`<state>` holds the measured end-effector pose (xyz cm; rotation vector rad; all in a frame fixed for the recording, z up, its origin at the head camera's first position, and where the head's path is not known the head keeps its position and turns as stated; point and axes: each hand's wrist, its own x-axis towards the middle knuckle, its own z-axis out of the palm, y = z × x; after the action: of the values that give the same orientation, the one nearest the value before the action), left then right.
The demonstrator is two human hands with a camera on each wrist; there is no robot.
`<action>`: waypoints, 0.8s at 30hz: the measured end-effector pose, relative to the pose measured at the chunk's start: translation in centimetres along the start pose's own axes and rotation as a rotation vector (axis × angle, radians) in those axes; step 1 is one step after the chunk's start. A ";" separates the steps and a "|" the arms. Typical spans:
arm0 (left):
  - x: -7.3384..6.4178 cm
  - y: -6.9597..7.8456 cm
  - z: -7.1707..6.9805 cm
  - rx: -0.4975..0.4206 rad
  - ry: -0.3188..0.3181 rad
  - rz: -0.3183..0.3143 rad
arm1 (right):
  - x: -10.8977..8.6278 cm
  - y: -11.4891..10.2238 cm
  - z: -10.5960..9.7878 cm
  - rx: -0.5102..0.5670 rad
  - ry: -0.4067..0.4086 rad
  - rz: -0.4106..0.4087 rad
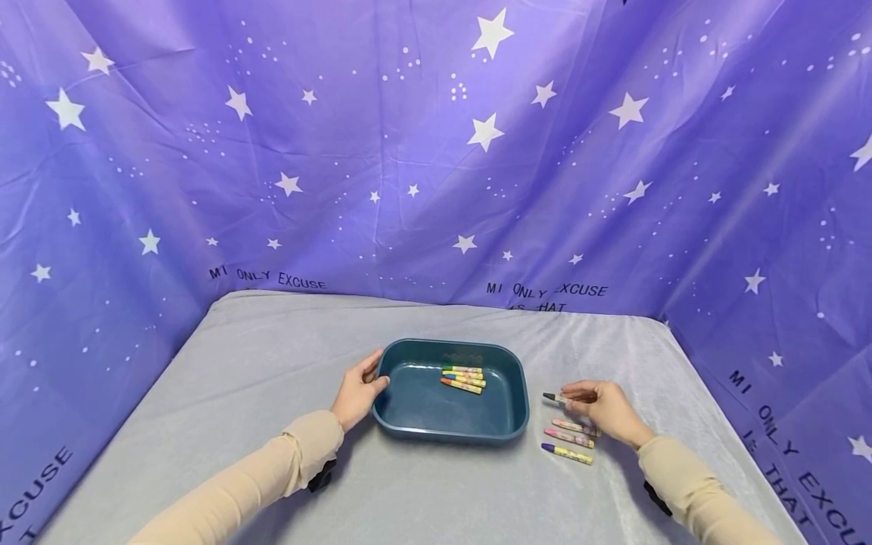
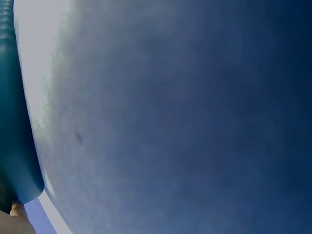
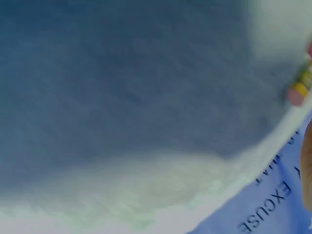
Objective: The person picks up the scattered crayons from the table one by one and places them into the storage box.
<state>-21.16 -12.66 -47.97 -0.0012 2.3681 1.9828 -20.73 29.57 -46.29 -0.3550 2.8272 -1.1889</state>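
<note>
My left hand grips the left wall of a dark teal rectangular tray, its thumb at the rim. The left wrist view has the tray's outer wall along its left edge, with a fingertip against it. Several crayons in yellowish wrappers lie in the tray, among them a green one and an orange-tipped one. To the right of the tray, my right hand pinches a black crayon. Below that hand lie a pale pink crayon, a pink crayon and a purple crayon.
A grey cloth covers the table. Purple curtains with white stars and lettering stand behind it and along both sides. At the right wrist view's edge, a pink crayon end shows.
</note>
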 end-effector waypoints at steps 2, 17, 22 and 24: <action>0.0 0.0 0.0 -0.005 0.000 -0.002 | 0.2 -0.5 -0.4 -0.001 0.023 -0.022; 0.1 0.2 0.5 0.026 0.002 -0.003 | 1.9 -4.2 -1.3 0.095 0.055 -0.022; 0.0 0.1 0.3 0.015 0.006 -0.003 | 2.8 -5.4 -0.5 0.152 0.055 -0.025; 0.0 0.1 0.2 0.021 0.007 -0.005 | 3.1 -5.8 0.1 0.173 0.054 -0.030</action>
<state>-21.13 -12.41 -47.90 -0.0126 2.3908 1.9585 -22.67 24.85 -42.06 -0.3604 2.7448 -1.4577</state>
